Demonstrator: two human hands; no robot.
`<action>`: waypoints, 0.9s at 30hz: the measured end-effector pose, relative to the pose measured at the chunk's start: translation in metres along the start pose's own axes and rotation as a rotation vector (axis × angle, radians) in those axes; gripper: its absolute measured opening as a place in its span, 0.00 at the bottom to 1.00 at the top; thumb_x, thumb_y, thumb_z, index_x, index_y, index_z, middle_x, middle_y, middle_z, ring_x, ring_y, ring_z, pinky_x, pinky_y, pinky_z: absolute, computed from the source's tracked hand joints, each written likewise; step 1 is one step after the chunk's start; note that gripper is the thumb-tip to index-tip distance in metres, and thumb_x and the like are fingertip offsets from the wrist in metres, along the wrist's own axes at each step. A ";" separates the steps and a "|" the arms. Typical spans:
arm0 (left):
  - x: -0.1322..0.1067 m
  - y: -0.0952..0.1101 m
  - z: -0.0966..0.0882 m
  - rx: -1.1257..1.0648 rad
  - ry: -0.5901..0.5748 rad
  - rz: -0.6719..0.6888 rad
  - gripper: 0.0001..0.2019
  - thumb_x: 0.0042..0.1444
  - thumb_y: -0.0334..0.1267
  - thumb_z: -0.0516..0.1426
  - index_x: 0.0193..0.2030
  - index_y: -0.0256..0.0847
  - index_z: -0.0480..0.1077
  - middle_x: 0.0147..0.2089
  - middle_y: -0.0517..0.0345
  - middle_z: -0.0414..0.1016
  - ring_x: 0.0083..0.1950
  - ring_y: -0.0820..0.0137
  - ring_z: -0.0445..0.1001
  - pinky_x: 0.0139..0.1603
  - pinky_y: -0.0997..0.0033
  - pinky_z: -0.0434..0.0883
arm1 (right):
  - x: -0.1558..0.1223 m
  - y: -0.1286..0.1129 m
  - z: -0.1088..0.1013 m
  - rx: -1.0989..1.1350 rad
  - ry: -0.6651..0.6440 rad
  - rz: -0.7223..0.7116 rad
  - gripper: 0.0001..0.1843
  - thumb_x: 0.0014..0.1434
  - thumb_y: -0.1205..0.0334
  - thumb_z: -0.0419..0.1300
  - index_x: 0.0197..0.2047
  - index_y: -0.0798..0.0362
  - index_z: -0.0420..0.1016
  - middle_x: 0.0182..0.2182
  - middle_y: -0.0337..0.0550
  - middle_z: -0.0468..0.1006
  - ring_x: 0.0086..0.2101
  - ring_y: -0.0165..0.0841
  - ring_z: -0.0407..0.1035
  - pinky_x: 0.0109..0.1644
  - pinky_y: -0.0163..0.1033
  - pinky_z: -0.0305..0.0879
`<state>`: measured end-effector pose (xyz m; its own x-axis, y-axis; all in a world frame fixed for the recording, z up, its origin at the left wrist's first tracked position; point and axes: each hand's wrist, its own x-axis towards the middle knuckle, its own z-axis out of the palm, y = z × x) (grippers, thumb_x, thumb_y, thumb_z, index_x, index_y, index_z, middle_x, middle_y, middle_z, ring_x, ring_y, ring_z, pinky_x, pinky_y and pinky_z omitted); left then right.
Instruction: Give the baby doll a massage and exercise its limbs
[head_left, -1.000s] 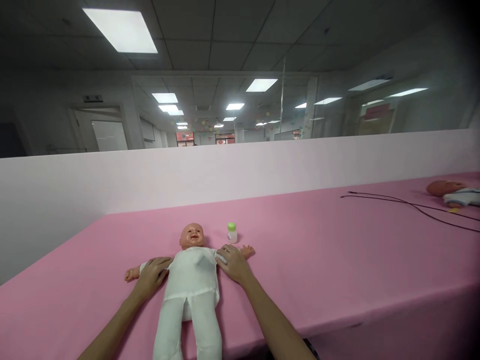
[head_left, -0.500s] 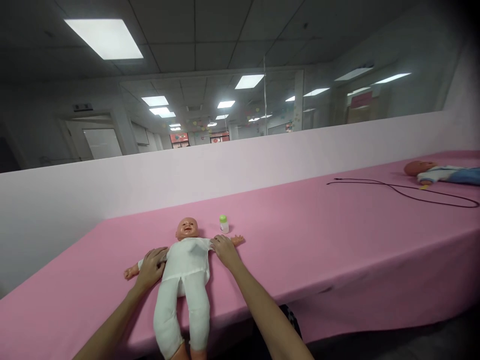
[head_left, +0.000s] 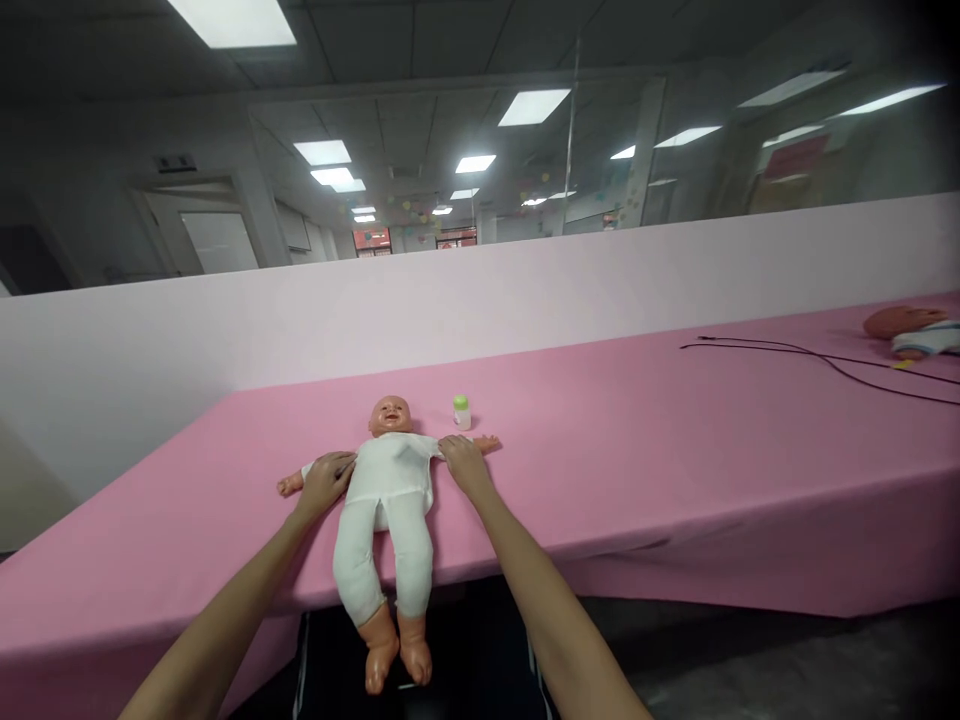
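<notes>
Honestly, the room's nothing special: a low white partition (head_left: 480, 300) runs behind a long pink table (head_left: 675, 450), with a second doll (head_left: 911, 332) and a black cord (head_left: 825, 358) way off to the right. Mine is the baby doll (head_left: 386, 490), flat on its back in a white suit near the table's front edge. Its head points toward the partition, and its lower legs and feet stick out past the edge. A small bottle (head_left: 461, 412) with a green cap stands just beside its head.

My left hand (head_left: 322, 485) rests on the doll's sleeve on one side of its chest, and my right hand (head_left: 465, 465) is on the other sleeve. They're well apart, with the chest between them. I can't tell from this view if either one is gripping cloth or just lying on it.

Biggest worry, I'd say, is those feet: with that much leg overhanging, a careless tug toward me could drag the doll off the edge. My right hand could also clip the bottle if it strays up past the arm.

Compared with the earlier shots, the view has tipped, so the table edge and both feet now show. The doll still looks about the same distance from the bottle.
</notes>
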<state>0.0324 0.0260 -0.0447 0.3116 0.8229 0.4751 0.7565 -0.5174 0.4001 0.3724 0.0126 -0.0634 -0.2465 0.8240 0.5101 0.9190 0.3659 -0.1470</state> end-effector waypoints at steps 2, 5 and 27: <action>-0.001 0.001 0.000 -0.006 0.013 -0.011 0.24 0.67 0.51 0.47 0.50 0.43 0.82 0.56 0.49 0.83 0.59 0.58 0.77 0.66 0.59 0.67 | 0.001 0.000 0.001 -0.002 -0.015 0.003 0.18 0.66 0.77 0.50 0.49 0.56 0.78 0.47 0.52 0.82 0.48 0.42 0.72 0.56 0.45 0.64; -0.002 0.002 -0.001 -0.024 0.011 -0.021 0.24 0.68 0.51 0.47 0.51 0.43 0.81 0.57 0.50 0.83 0.58 0.59 0.77 0.67 0.61 0.67 | 0.002 0.000 0.002 -0.001 -0.026 0.006 0.18 0.66 0.77 0.50 0.49 0.56 0.79 0.48 0.53 0.82 0.48 0.43 0.72 0.57 0.46 0.64; 0.154 0.203 0.100 -1.209 -0.086 -0.536 0.38 0.69 0.65 0.44 0.71 0.35 0.62 0.78 0.31 0.54 0.77 0.53 0.57 0.71 0.52 0.63 | 0.052 0.043 -0.023 0.134 0.116 0.223 0.33 0.68 0.74 0.42 0.76 0.65 0.53 0.76 0.61 0.52 0.74 0.46 0.47 0.74 0.55 0.51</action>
<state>0.2916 0.0718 0.0310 0.2057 0.9786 0.0071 -0.1749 0.0296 0.9841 0.4062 0.0609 -0.0238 0.0010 0.8381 0.5455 0.8957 0.2418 -0.3732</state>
